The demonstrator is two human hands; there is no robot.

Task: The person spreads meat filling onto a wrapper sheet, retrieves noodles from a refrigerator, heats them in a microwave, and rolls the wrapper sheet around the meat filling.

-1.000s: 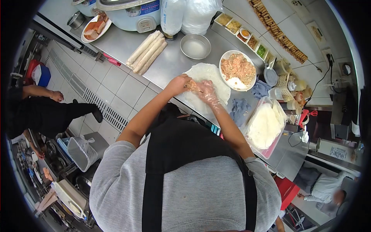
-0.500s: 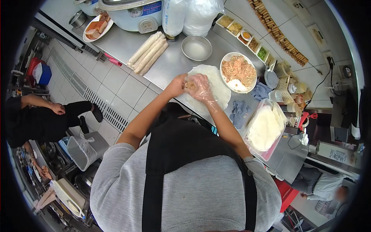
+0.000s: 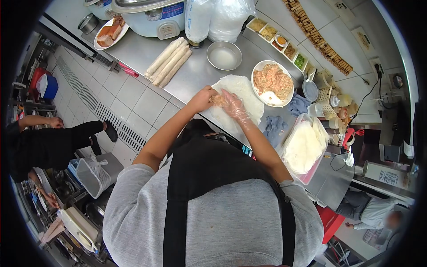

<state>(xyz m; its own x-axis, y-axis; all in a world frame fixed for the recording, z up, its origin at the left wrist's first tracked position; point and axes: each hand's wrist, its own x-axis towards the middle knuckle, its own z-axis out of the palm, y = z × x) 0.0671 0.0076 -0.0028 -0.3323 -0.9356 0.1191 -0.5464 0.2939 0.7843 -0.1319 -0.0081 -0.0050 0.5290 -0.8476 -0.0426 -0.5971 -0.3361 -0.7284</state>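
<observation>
A thin white round wrapper (image 3: 247, 95) lies flat on the steel table. Minced filling (image 3: 218, 100) rests at its left part, between my two hands. My left hand (image 3: 203, 99), bare, has its fingers bent together at the filling's left end; what they pinch is hidden. On the other side my right hand (image 3: 234, 107), in a clear plastic glove, touches the filling with its fingers extended. A bowl of pinkish filling (image 3: 272, 82) stands just beyond the wrapper. Several finished-looking white rolls (image 3: 169, 61) lie side by side at the table's left edge.
A round metal bowl (image 3: 224, 55) stands behind the wrapper. Blue cloths (image 3: 275, 129) and a tray of stacked wrappers (image 3: 304, 144) are at the right. A rice cooker (image 3: 153, 20), a meat plate (image 3: 111, 33) and condiment boxes (image 3: 284, 44) line the back. A co-worker (image 3: 49, 144) stands left.
My right hand's fingers, earlier curled over the filling, have spread and shifted slightly right, uncovering it. My left hand stays at the filling's left end. The co-worker at the left has moved.
</observation>
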